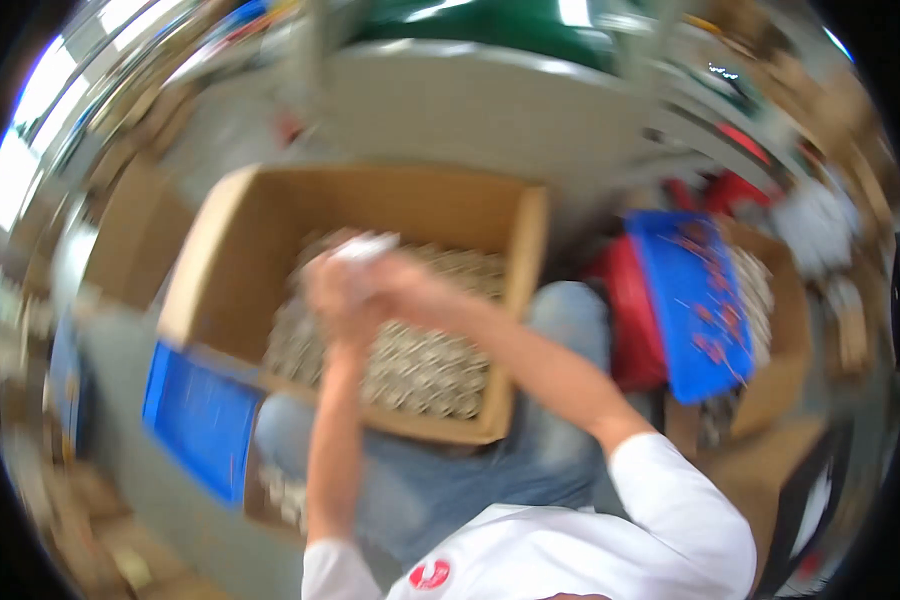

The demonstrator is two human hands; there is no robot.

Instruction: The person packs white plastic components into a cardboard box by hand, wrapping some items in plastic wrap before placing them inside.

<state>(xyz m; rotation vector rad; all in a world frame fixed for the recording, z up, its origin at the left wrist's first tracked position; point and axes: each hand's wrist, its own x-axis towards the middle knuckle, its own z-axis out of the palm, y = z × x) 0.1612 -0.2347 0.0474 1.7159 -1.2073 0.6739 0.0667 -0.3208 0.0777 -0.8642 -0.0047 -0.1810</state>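
Note:
Both of my hands are brought together over a large open cardboard box (525, 260), around a small white object (368, 247) whose kind is lost in the blur. My left hand (338, 295) is closed around its lower left side. My right hand (415, 288) reaches in from the right, closed and pressed against the same object; its separate fingers are smeared. Below the hands, rows of small pale round pieces (425, 375) fill the box bottom, closely packed. The box stands in front of me, between my knees.
At my right a blue tray (682, 320) with thin reddish pieces rests across a cardboard box (785, 330), beside a red container (635, 330). Another blue tray (205, 420) lies at lower left, over a box. A pale panel (490, 120) stands beyond the big box.

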